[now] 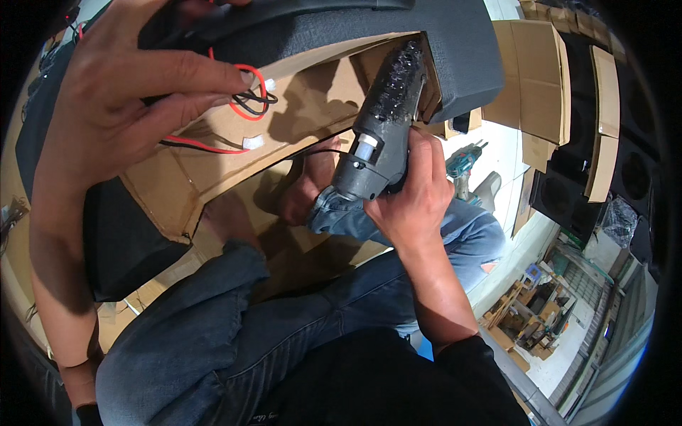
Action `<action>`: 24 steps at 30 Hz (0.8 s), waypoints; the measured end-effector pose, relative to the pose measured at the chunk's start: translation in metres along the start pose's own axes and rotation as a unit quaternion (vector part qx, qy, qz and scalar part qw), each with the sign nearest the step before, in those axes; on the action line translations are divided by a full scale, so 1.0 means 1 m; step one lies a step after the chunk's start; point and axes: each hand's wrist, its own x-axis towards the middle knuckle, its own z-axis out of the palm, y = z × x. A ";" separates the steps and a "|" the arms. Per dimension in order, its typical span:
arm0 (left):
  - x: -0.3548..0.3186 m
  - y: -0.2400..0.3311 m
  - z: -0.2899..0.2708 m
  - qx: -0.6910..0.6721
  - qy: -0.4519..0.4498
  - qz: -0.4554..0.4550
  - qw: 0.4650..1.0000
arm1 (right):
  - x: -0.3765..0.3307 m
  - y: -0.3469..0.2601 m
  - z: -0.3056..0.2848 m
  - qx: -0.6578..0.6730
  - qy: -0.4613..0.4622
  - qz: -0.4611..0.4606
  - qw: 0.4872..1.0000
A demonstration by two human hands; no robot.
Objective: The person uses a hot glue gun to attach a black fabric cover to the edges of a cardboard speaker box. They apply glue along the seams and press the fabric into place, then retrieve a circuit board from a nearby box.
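- Coming in on the black glue gun (pixel 387 117), just right of the frame's upper centre, over the right end of the hollow in the black-covered box (pixel 465 67).
- Long axis slanting up the frame, leaning a little rightward: thick rear end low, white glue stick (pixel 366 148) showing through the casing; front end high, pointing toward the hollow's upper right corner. No clear sight of the nozzle tip; cannot tell touching from hovering there.
- Wrapped firmly round the grip from the lower right: right hand (pixel 419 177), plainly the nearer of the two, fingers curled in, trigger partly lost behind the casing.
- Now across to the left, well apart from the gun: red and black wires (pixel 266 101), looped in a loose tangle over the tan inner board (pixel 334 89). Key relation here: wires off to the gun's left, gun axis running upward past, not at, the loop.
- Pinched between thumb and forefinger, almost closed on that loop: left hand (pixel 131 92), reaching in from the upper left.
- Just below, along the board: another red and black strand (pixel 206 145), ending beside a white tag (pixel 253 142).
- Farther out: bare foot (pixel 295 202) below centre, teal power drill (pixel 463 162) right of the gun, cardboard box (pixel 529 78) at upper right.
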 end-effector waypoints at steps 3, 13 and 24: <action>-0.001 0.000 -0.001 0.005 -0.003 -0.003 1.000 | -0.001 0.002 0.009 0.001 -0.017 0.013 1.000; -0.001 0.003 -0.004 0.009 0.000 -0.037 0.999 | 0.004 0.003 0.033 0.006 -0.107 0.059 0.992; 0.006 0.011 -0.007 -0.011 0.021 -0.052 0.998 | -0.007 -0.007 0.010 0.113 -0.183 -0.067 0.974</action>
